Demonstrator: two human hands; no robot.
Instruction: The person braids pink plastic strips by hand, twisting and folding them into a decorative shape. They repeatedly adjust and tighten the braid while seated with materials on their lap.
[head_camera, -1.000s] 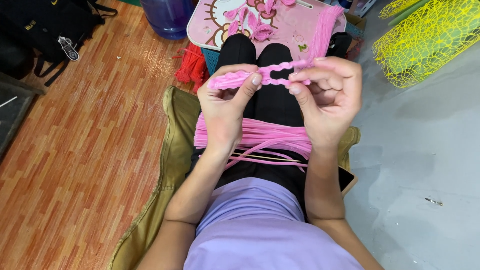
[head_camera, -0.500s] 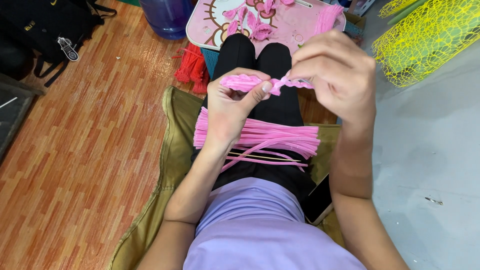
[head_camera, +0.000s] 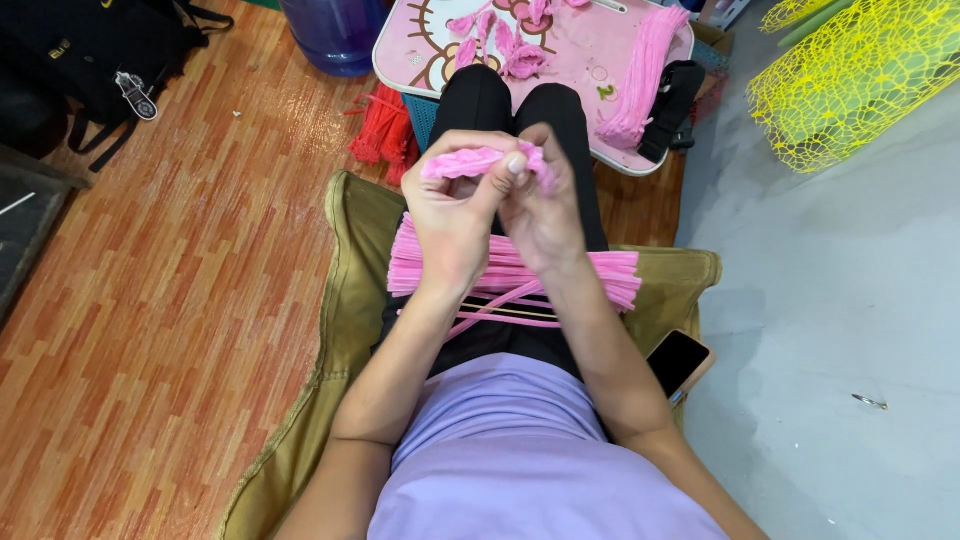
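My left hand (head_camera: 455, 215) and my right hand (head_camera: 545, 205) are pressed together above my lap, both pinching a small bent piece of pink fuzzy pipe cleaner (head_camera: 470, 160). The left thumb lies on top of it. Under the hands a thick bundle of straight pink pipe cleaners (head_camera: 615, 275) lies across my black-clad thighs. The part of the piece between the fingers is hidden.
A pink lap table (head_camera: 570, 70) stands over my shins with finished pink twists (head_camera: 515, 55) and another pink bundle (head_camera: 645, 70). Red pipe cleaners (head_camera: 385, 125) lie on the wood floor beside it. A phone (head_camera: 678, 362) rests on the olive cushion (head_camera: 350, 280). Yellow mesh (head_camera: 850, 80) sits at right.
My right hand has come back down and left from its raised position and closed in against the left hand; the pink piece is now bunched between both hands.
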